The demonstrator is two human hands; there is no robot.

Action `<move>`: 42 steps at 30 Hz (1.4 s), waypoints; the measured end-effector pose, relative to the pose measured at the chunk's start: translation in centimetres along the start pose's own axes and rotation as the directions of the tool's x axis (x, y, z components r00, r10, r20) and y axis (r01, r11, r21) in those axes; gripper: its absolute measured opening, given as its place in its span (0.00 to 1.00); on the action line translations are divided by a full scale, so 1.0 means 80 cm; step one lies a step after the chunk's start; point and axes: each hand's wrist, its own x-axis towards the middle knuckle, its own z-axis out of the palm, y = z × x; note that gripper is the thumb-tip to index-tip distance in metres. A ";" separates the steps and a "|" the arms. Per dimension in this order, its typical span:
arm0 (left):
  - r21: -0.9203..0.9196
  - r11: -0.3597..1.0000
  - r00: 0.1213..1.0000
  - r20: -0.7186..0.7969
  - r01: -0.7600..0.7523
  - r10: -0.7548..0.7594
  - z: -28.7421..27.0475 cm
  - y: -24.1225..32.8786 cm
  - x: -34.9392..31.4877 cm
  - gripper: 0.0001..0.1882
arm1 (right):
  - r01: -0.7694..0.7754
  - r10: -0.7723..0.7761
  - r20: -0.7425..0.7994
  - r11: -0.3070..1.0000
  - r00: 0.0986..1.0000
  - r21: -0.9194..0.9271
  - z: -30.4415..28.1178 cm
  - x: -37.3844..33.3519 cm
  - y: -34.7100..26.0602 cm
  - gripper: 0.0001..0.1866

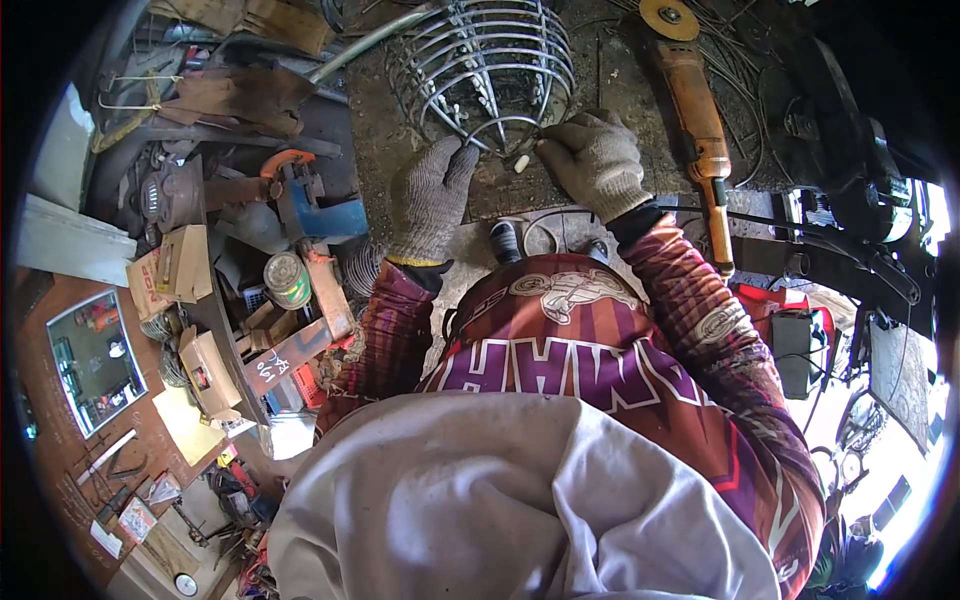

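Observation:
A rounded cage of bent metal rods (483,68) lies on the dark worktop, its narrow end toward me. Pale, rough weld marks run along its ribs. My left hand (432,200), in a grey knit glove, is closed at the left of that near end, with thumb and fingertips on the rod. On the other side my right hand (598,165), gloved alike, has its fingers curled in and the thumb toward the small end hoop; its fingertips' grip is partly hidden. Between the hands lies a small whitish piece (521,163).
An orange angle grinder (692,120) with a tan disc lies right of my right hand, its handle past the table edge. Loose wires curl behind it. A metal tube (370,45) slants at the back left. Left stand cluttered shelves with a can (288,280) and cardboard boxes (205,370).

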 end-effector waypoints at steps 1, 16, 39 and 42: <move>-0.023 1.000 1.000 0.024 -0.002 0.003 -0.001 0.000 0.001 0.13 | 0.018 -0.018 -0.024 1.000 1.000 -0.016 0.001 0.000 0.003 0.14; -0.022 0.999 0.995 0.091 -0.029 0.031 -0.022 0.015 -0.002 0.11 | -0.055 0.054 0.028 0.998 0.998 0.022 0.002 0.000 -0.002 0.14; -0.223 0.975 0.998 0.061 0.013 0.001 -0.031 0.002 -0.006 0.13 | -0.122 0.231 -0.157 0.853 0.960 0.507 -0.003 -0.011 0.028 0.15; -0.358 0.933 0.999 0.035 0.032 -0.021 -0.028 -0.005 -0.008 0.14 | -0.142 0.244 -0.133 0.841 0.961 0.522 -0.004 -0.010 0.026 0.15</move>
